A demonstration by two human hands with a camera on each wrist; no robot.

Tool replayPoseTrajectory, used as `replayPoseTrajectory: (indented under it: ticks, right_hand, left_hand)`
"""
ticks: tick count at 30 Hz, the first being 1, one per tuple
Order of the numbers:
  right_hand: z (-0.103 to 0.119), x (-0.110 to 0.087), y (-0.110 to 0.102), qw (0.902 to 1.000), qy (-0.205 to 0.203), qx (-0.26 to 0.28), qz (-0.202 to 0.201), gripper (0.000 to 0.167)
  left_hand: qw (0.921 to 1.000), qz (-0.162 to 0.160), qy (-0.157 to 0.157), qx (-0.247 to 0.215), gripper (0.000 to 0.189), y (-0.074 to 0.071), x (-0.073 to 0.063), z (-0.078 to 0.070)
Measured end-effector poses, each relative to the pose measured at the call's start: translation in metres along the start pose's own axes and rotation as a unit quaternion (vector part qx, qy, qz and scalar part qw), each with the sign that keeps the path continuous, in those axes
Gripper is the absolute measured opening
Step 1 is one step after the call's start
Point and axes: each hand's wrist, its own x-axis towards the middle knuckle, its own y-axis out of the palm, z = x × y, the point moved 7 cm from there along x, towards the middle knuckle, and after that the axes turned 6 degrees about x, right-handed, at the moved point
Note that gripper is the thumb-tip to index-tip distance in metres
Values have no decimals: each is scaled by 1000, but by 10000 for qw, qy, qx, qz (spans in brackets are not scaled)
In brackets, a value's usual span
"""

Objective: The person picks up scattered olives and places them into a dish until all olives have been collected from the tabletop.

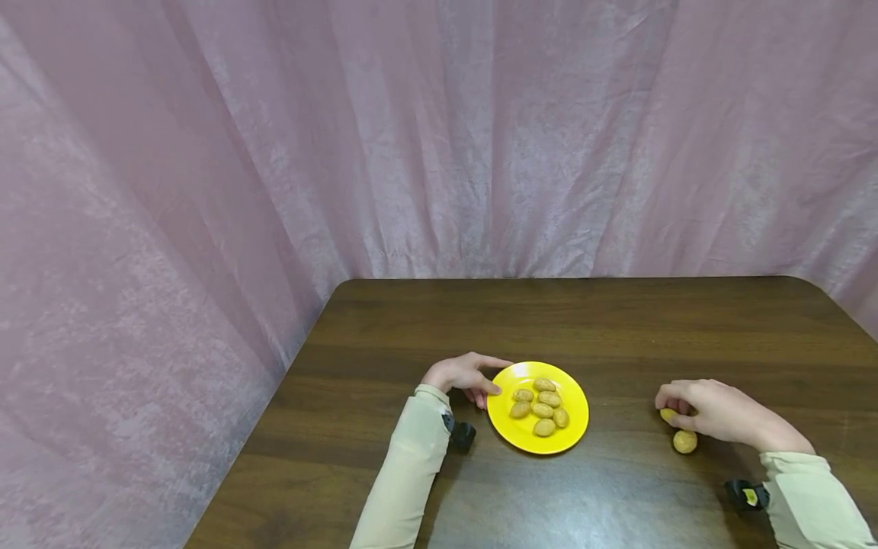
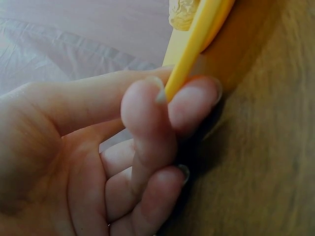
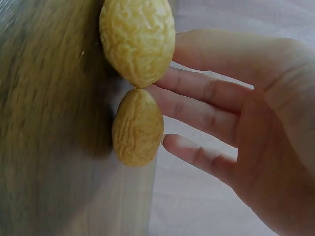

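A yellow plate point(image 1: 504, 427) holds several wrinkled, yellow, egg-shaped pieces point(image 1: 545, 428). My left hand point(image 1: 468, 378) pinches its left rim, thumb above and a finger beneath; the rim point(image 2: 189, 54) shows between them in the left wrist view. Off to the right, my right hand point(image 1: 720, 412) reaches down to two similar pieces on the table. Thumb and fingers close around the farther piece point(image 1: 667, 414), partly covering it. The nearer piece point(image 1: 684, 441) lies just below the thumb. In the right wrist view, the upper piece point(image 3: 138, 39) and the lower piece point(image 3: 138, 128) appear end to end.
Both hands work over a dark brown wooden table point(image 1: 617, 320) with rounded far corners. Pink curtains point(image 1: 466, 137) hang behind it and along its left side. Each wrist carries a small black camera, such as the left camera point(image 1: 463, 435).
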Motion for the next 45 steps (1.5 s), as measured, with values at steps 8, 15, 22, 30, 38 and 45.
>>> replayPoseTrajectory:
  ticks: [8,15,22,30,38,45]
  right_hand:
    - [20,14,-3,9985,-352,-102,-404,18]
    - [42,37,-3,9988,-378,249,-211,15]
    - [64,58,-4,9975,-622,293,-189,17]
    - [84,81,0,9961,-766,348,-255,19]
    - [109,105,8,9911,-1137,489,-485,18]
    - [124,124,17,9861,-1416,567,-652,16]
  left_hand:
    - [10000,-43,-26,58,58,-1,0,1]
    - [10000,-15,-30,-58,58,0,-2,-1]
    - [10000,27,-20,-25,58,0,-1,-1]
    - [10000,75,7,33,59,0,-1,-3]
    - [9999,98,-7,58,59,0,-1,-2]
    - [10000,45,-10,-62,58,-1,0,-2]
